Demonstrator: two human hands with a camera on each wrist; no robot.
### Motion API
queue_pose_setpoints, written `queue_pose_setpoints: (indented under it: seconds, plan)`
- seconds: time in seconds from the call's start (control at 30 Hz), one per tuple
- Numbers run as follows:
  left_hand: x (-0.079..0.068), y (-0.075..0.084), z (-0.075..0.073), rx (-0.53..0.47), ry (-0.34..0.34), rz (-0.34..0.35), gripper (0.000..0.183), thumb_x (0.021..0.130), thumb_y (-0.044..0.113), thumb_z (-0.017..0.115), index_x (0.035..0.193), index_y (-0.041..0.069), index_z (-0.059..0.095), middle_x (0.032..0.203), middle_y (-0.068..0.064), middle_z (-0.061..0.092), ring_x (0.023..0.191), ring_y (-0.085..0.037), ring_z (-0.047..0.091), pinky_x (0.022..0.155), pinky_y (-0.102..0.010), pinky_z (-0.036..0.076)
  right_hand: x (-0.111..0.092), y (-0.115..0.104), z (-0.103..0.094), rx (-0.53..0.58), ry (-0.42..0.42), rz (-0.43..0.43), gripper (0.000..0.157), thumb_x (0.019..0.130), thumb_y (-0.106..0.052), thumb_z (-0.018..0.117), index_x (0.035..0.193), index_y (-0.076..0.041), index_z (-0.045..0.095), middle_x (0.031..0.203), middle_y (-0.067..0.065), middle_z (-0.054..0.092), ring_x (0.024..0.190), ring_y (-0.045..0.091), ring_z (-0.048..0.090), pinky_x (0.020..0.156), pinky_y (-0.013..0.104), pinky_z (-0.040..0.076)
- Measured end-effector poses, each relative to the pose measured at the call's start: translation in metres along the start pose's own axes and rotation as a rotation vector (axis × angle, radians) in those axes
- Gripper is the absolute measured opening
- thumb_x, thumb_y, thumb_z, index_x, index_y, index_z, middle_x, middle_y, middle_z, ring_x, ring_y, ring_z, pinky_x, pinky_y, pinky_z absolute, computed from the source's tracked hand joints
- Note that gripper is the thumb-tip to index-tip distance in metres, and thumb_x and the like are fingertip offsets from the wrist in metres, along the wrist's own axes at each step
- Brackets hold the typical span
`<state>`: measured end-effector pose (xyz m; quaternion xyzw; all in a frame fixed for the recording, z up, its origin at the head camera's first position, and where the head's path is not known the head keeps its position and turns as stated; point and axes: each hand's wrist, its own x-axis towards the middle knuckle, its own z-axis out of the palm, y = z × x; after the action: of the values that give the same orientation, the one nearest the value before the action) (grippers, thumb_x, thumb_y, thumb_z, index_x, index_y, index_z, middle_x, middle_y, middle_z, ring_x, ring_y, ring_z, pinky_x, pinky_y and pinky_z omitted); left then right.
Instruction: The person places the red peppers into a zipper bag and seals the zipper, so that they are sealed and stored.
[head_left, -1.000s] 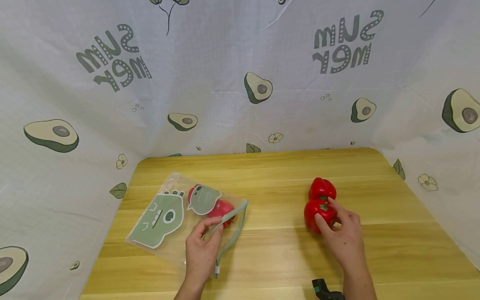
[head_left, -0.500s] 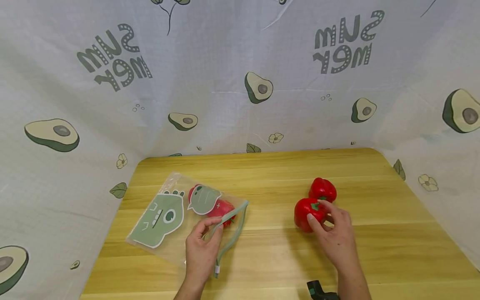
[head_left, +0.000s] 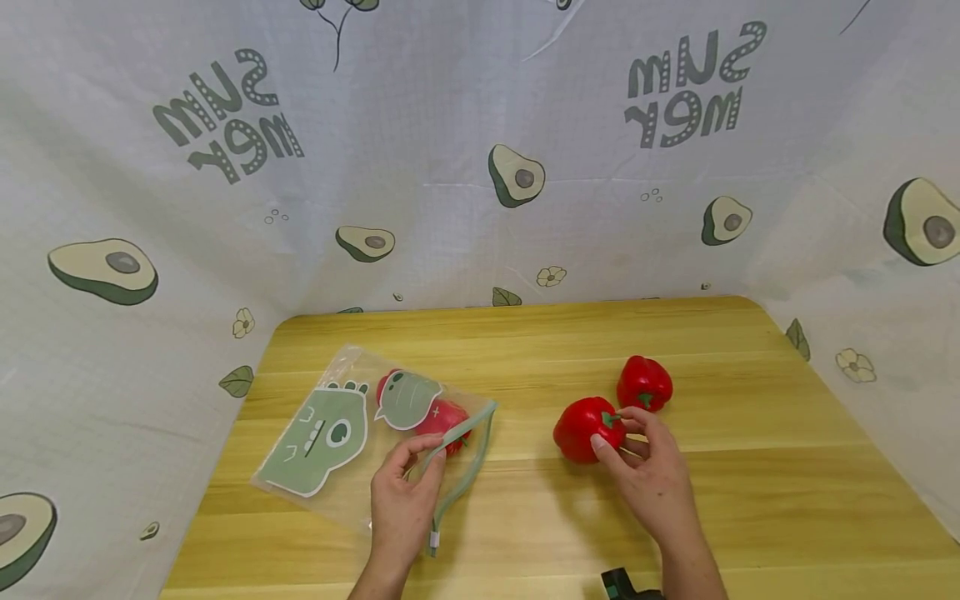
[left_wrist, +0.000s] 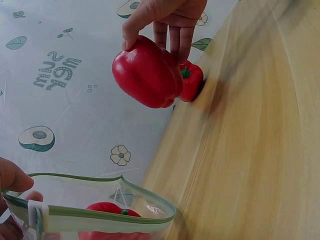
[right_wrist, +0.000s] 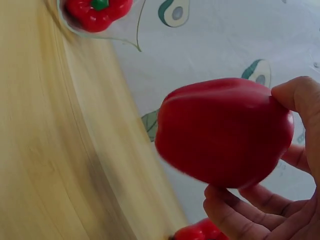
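Observation:
My right hand [head_left: 648,475] grips a red bell pepper [head_left: 583,429] by its stem end, thumb on one side and fingers on the other. In the right wrist view this bell pepper [right_wrist: 225,132] hangs above the wooden table. My left hand [head_left: 405,500] pinches the green rim of a clear zip bag [head_left: 360,492] printed with a cartoon monster. The bag's mouth gapes toward the right, as the left wrist view shows at its green edge [left_wrist: 150,190]. Inside lie red peppers [head_left: 442,417], partly hidden by the print.
Another red bell pepper [head_left: 645,383] stands on the wooden table [head_left: 525,350], behind the right hand. A black object [head_left: 626,586] shows at the bottom edge beside the right wrist. A white cloth [head_left: 420,167] with avocado prints hangs behind and around the table.
My right hand has lifted the bell pepper away from the other one and carried it left toward the bag, its stem tilting to the right. The left hand and bag have stayed still.

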<state>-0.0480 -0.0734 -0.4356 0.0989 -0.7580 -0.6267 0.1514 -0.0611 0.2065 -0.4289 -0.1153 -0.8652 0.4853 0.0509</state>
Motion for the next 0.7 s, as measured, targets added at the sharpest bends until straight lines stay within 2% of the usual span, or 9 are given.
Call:
queue_pose_setpoints:
  seconds: [0.2, 0.47, 0.7]
  plan:
    - [0.000, 0.000, 0.000, 0.005, 0.003, -0.001, 0.020, 0.087, 0.000, 0.074, 0.098, 0.017, 0.077, 0.104, 0.002, 0.076, 0.108, -0.010, 0.065, 0.104, -0.040, 0.048, -0.003, -0.001, 0.005, 0.042, -0.080, 0.039, 0.063, 0.092, -0.041, 0.075, 0.139, -0.012, 0.045, 0.137, 0.015, 0.055, 0.123, 0.037, 0.064, 0.094, 0.037, 0.059]
    - [0.000, 0.000, 0.000, 0.005, 0.004, -0.002, 0.020, 0.087, 0.000, 0.074, 0.098, 0.017, 0.077, 0.104, 0.002, 0.076, 0.108, -0.010, 0.065, 0.104, -0.041, 0.048, -0.010, -0.005, 0.016, 0.065, -0.162, 0.067, 0.061, 0.090, -0.039, 0.078, 0.133, -0.010, 0.047, 0.137, 0.018, 0.060, 0.122, 0.035, 0.066, 0.093, 0.036, 0.059]
    - [0.000, 0.000, 0.000, 0.004, 0.002, 0.000, 0.020, 0.087, 0.001, 0.075, 0.098, 0.017, 0.078, 0.105, 0.002, 0.076, 0.108, -0.011, 0.064, 0.104, -0.043, 0.047, -0.018, -0.007, 0.036, 0.081, -0.220, 0.069, 0.050, 0.085, -0.034, 0.083, 0.117, -0.010, 0.053, 0.127, 0.017, 0.069, 0.108, 0.027, 0.073, 0.088, 0.037, 0.061]
